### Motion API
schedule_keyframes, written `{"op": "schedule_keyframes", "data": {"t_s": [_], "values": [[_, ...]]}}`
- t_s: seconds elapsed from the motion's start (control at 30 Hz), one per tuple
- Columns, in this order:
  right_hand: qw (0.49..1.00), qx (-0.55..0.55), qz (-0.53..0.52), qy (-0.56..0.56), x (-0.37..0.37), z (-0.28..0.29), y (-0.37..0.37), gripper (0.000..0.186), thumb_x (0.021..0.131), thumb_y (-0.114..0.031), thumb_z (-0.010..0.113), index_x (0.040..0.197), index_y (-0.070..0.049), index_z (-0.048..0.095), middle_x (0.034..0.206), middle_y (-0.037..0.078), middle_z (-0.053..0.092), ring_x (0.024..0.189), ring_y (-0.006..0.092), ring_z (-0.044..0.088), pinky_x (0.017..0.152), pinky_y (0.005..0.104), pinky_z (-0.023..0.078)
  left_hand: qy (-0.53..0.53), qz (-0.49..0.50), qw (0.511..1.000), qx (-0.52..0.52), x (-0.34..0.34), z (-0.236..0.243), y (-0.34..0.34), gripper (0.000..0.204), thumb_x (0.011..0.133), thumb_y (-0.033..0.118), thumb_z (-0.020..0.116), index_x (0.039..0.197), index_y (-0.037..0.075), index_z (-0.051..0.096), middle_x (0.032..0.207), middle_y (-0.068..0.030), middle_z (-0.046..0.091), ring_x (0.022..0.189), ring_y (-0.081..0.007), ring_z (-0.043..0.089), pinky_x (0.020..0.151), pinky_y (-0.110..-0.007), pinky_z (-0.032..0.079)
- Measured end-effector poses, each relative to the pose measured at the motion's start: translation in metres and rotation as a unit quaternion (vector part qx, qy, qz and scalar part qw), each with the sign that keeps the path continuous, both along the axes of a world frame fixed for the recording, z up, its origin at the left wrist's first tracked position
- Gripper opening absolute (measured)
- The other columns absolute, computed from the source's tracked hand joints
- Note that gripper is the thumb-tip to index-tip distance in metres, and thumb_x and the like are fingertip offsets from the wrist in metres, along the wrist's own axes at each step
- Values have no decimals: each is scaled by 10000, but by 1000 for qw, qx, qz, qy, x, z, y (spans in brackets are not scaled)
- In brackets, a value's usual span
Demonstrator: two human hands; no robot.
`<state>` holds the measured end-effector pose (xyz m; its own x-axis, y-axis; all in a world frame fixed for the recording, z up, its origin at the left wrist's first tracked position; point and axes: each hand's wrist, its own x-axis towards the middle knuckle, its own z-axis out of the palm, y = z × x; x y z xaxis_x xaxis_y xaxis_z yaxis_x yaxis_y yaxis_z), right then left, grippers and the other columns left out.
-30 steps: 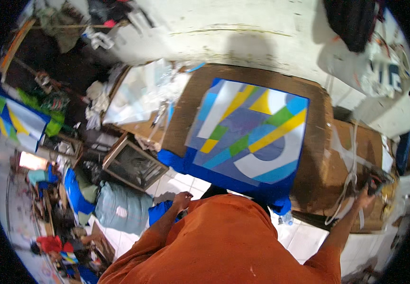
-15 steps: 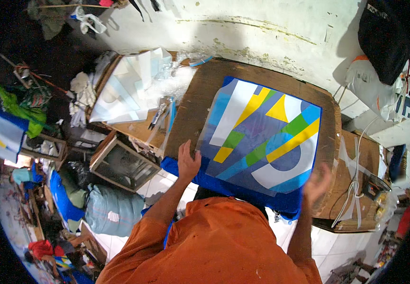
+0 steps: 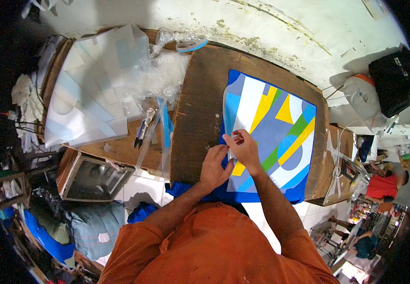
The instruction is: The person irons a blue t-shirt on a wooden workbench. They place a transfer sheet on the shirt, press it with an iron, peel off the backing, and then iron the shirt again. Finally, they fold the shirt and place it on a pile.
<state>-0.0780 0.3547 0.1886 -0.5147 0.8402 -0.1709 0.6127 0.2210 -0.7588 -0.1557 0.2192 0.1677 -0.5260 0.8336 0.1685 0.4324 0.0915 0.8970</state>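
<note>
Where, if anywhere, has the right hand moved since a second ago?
Yes, leftward: the right hand was right of the brown worktop, now over it.

A cloth [image 3: 299, 102] lies on a worktop [image 3: 198, 104], left hand [image 3: 215, 168] and right hand [image 3: 245, 150] at the cloth's left side. Left of the worktop, sheets [image 3: 89, 97] and snips [image 3: 143, 128] lie on a side table [image 3: 119, 147]. A cord [image 3: 336, 170] lies to the right; a wall [image 3: 243, 26] stands behind.
</note>
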Motion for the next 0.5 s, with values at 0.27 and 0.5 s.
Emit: {"op": "schedule_keyframes", "data": {"t_s": [0.27, 0.5], "values": [[997, -20, -69, 17, 1, -13, 7, 205, 912, -167, 788, 1007, 6, 732, 870, 114, 773, 771, 168, 735, 734, 314, 584, 60, -18, 998, -6, -31, -17, 2, 392, 869, 130, 743, 1251, 55, 695, 1260, -119, 682, 1139, -358, 625, 978, -500, 480], [984, -70, -161, 7, 9, -11, 2, 220, 927, -199, 783, 1013, 1, 750, 890, 115, 780, 810, 146, 732, 763, 310, 582, 204, -69, 973, -85, -67, -25, 30, 473, 924, 277, 715, 1370, 129, 661, 1525, -149, 524, 1420, -381, 448, 1149, -569, 351]]}}
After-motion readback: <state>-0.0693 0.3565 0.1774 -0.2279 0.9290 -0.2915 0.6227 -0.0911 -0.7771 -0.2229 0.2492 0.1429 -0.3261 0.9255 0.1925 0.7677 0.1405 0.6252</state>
